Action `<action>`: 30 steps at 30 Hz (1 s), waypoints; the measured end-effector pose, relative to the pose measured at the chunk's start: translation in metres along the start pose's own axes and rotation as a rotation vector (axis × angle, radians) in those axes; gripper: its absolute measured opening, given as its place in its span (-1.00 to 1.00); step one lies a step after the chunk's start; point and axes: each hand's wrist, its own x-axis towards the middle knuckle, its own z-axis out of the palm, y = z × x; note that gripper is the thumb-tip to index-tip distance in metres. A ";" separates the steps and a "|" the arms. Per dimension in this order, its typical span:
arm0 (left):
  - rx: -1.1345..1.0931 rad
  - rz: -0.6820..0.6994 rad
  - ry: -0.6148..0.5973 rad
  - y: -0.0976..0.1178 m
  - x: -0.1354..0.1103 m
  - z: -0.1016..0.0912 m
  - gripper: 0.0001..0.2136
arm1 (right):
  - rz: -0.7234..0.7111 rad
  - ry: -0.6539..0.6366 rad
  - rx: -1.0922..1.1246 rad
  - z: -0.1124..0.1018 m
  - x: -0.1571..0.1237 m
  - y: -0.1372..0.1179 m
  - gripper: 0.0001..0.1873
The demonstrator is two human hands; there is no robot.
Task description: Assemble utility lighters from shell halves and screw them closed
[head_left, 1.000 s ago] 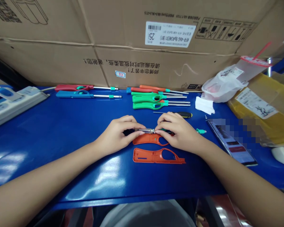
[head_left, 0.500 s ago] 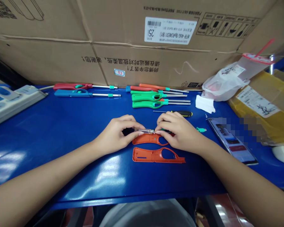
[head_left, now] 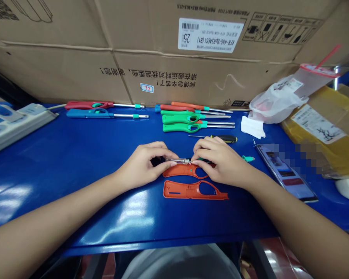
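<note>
My left hand [head_left: 147,162] is closed, thumb and fingers pinching the left end of a small translucent lighter fuel tank [head_left: 177,160]. At the tank's right, pale valve end, the fingertips of my right hand [head_left: 218,159] are pinched together on it. Just below lies one orange lighter shell half [head_left: 178,170], its right part under my right hand. Nearer to me a second orange shell half [head_left: 178,190] rests with its inner side up. A teal-tipped lighter nozzle [head_left: 248,159] pokes out to the right of my right hand, the rest hidden.
Several assembled lighters [head_left: 180,117] lie along the back, with red and blue ones [head_left: 90,113] at left. A screwdriver [head_left: 225,138] lies behind my right hand. On the right are a phone [head_left: 286,172], folded tissue [head_left: 252,127] and bagged cup [head_left: 279,100]. A power strip [head_left: 17,122] sits left.
Hardly anything differs. Both hands keep their places around the fuel tank, and the view has shifted very slightly.
</note>
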 end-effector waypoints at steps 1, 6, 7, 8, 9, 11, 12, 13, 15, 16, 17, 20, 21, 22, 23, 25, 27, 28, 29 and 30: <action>0.008 -0.003 0.004 0.000 0.000 -0.001 -0.85 | 0.002 -0.003 -0.008 0.000 0.000 0.001 -0.82; 0.026 -0.054 0.074 -0.007 0.002 -0.009 -0.83 | 0.061 0.044 -0.018 -0.003 -0.003 0.011 -0.86; 0.023 -0.067 0.084 -0.008 0.003 -0.010 -0.83 | 0.068 0.048 -0.019 -0.003 -0.004 0.012 -0.86; 0.023 -0.077 0.092 -0.009 0.003 -0.010 -0.82 | 0.067 0.046 -0.023 -0.003 -0.004 0.012 -0.87; 0.028 -0.085 0.095 -0.010 0.003 -0.010 -0.81 | 0.061 0.040 -0.030 -0.003 -0.004 0.013 -0.87; 0.047 -0.097 0.091 -0.012 0.003 -0.007 -0.80 | 0.052 0.030 -0.041 -0.003 -0.005 0.012 -0.87; 0.058 -0.102 0.086 -0.012 0.003 -0.006 -0.80 | 0.056 0.034 -0.047 -0.004 -0.005 0.012 -0.86; 0.071 -0.106 0.079 -0.013 0.003 -0.005 -0.80 | 0.066 0.045 -0.052 -0.004 -0.005 0.012 -0.85; 0.096 -0.110 0.060 -0.014 0.002 -0.004 -0.79 | 0.102 0.072 -0.059 -0.008 -0.006 0.013 -0.83; 0.109 -0.107 0.051 -0.014 0.002 -0.004 -0.79 | 0.125 0.079 -0.063 -0.010 -0.007 0.014 -0.82; 0.125 -0.097 0.050 -0.014 0.002 -0.004 -0.78 | 0.148 0.077 -0.069 -0.012 -0.007 0.015 -0.83; 0.216 0.003 0.077 -0.011 0.000 -0.006 -0.77 | 0.226 0.008 -0.099 -0.020 -0.008 0.019 -0.90; 0.258 0.058 0.079 -0.010 0.000 -0.006 -0.78 | 0.254 -0.019 -0.107 -0.022 -0.009 0.020 -0.91; 0.294 0.113 0.070 -0.008 0.000 -0.007 -0.80 | 0.277 -0.042 -0.109 -0.023 -0.009 0.020 -0.89; 0.320 0.158 0.046 -0.006 -0.001 -0.008 -0.81 | 0.292 -0.063 -0.107 -0.023 -0.009 0.020 -0.87; 0.342 0.203 -0.023 -0.002 -0.002 -0.009 -0.80 | 0.299 -0.105 -0.089 -0.022 -0.009 0.019 -0.85; 0.353 0.204 -0.082 0.000 -0.002 -0.009 -0.74 | 0.288 -0.148 -0.068 -0.021 -0.009 0.019 -0.87; 0.357 0.196 -0.100 0.000 -0.002 -0.008 -0.73 | 0.283 -0.161 -0.059 -0.020 -0.009 0.019 -0.87; 0.355 0.186 -0.113 -0.001 -0.001 -0.008 -0.74 | 0.279 -0.164 -0.056 -0.020 -0.009 0.020 -0.87; 0.348 0.174 -0.118 -0.001 -0.001 -0.008 -0.76 | 0.273 -0.157 -0.059 -0.020 -0.009 0.021 -0.86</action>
